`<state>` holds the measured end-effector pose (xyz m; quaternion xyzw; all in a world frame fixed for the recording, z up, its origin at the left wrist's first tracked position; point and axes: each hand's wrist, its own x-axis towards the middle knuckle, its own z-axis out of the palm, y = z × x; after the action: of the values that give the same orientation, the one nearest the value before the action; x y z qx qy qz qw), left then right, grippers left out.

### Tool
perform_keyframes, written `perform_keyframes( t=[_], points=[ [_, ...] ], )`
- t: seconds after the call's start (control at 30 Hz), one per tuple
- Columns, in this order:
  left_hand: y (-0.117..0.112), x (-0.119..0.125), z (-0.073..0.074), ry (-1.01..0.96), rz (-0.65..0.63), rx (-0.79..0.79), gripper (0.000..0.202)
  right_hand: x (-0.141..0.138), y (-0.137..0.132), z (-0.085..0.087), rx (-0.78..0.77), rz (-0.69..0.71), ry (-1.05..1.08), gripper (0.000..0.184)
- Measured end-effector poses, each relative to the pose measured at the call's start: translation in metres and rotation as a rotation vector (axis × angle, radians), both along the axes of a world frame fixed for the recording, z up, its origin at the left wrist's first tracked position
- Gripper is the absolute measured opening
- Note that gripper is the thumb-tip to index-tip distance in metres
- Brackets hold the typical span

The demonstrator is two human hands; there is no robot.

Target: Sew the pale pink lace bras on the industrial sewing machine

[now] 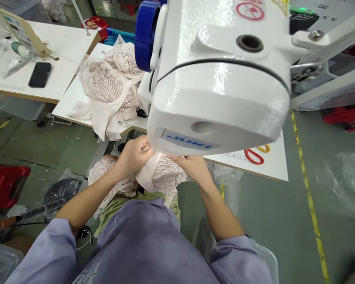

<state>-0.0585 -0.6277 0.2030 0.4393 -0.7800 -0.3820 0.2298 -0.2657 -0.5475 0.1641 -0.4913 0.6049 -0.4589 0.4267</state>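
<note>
A cream lace bra [165, 173] lies across my lap, its upper edge running under the head of a white sewing machine [219, 106]. My left hand [135, 154] is closed on the bra's edge, thumb and fingers pinched together. On the other side my right hand [193, 167] grips the lace cup, its fingertips partly hidden below the machine head. The needle and presser foot are out of sight behind the machine. More cream lace [99, 171] hangs over my lap to the left.
A pile of cream lace bras [106, 86] rests on the table left of the machine. Red-handled scissors [254, 156] lie at the right table edge. A black phone [40, 75] is on the neighbouring table. Red stools [6, 185] stand on the floor.
</note>
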Motion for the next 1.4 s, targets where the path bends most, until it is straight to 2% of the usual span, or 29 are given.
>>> perform_keyframes(
  t=[0.2, 0.27, 0.33, 0.4, 0.47, 0.53, 0.6, 0.67, 0.87, 0.97, 1.07, 1.17, 1.23, 1.27, 1.33, 1.4],
  points=[
    [-0.001, -0.001, -0.002, -0.01, -0.006, -0.005, 0.018, -0.004, 0.0, -0.001, -0.005, 0.001, -0.007, 0.046],
    [-0.002, -0.001, -0.002, 0.002, -0.011, -0.018, 0.018, -0.005, 0.001, -0.008, 0.017, -0.003, -0.025, 0.048],
    [-0.002, 0.0, -0.001, 0.003, -0.016, -0.031, 0.02, -0.004, 0.003, -0.023, 0.062, -0.025, -0.068, 0.054],
    [-0.003, 0.002, 0.002, -0.01, -0.018, -0.036, 0.023, -0.001, 0.007, -0.044, 0.085, -0.001, -0.163, 0.067],
    [-0.004, 0.005, 0.006, -0.029, -0.015, -0.035, 0.026, 0.002, 0.014, -0.069, 0.077, 0.122, -0.282, 0.088],
    [-0.004, 0.007, 0.008, -0.04, -0.006, -0.033, 0.029, 0.004, 0.024, -0.09, 0.101, 0.316, -0.363, 0.098],
    [-0.005, 0.009, 0.009, -0.04, 0.002, -0.034, 0.03, 0.001, 0.035, -0.104, 0.179, 0.454, -0.383, 0.091],
    [-0.004, 0.011, 0.007, -0.031, 0.012, -0.047, 0.028, -0.003, 0.047, -0.113, 0.265, 0.474, -0.421, 0.078],
    [0.002, 0.012, 0.002, -0.032, 0.038, -0.026, 0.019, -0.012, 0.074, -0.123, 0.419, 0.198, -0.779, 0.045],
    [0.005, 0.014, 0.003, -0.049, 0.033, -0.007, 0.019, -0.013, 0.082, -0.12, 0.402, 0.12, -0.798, 0.041],
    [0.007, 0.018, 0.001, -0.072, 0.023, -0.062, 0.02, -0.016, 0.091, -0.111, 0.355, 0.023, -0.798, 0.042],
    [0.015, 0.021, 0.0, -0.056, 0.058, -0.241, 0.012, -0.021, 0.1, -0.097, 0.282, -0.082, -0.774, 0.042],
    [0.03, 0.02, 0.004, 0.0, 0.05, -0.418, 0.007, -0.023, 0.104, -0.084, 0.242, -0.13, -0.757, 0.041],
    [0.041, 0.018, 0.007, 0.05, 0.004, -0.504, 0.011, -0.023, 0.105, -0.074, 0.226, -0.136, -0.741, 0.041],
    [0.066, 0.012, 0.018, 0.17, -0.217, -0.641, 0.022, -0.021, 0.107, -0.051, 0.169, -0.052, -0.627, 0.04],
    [0.09, 0.004, 0.028, 0.22, -0.528, -0.721, 0.034, -0.016, 0.109, -0.021, 0.068, 0.19, -0.387, 0.035]
  ],
)
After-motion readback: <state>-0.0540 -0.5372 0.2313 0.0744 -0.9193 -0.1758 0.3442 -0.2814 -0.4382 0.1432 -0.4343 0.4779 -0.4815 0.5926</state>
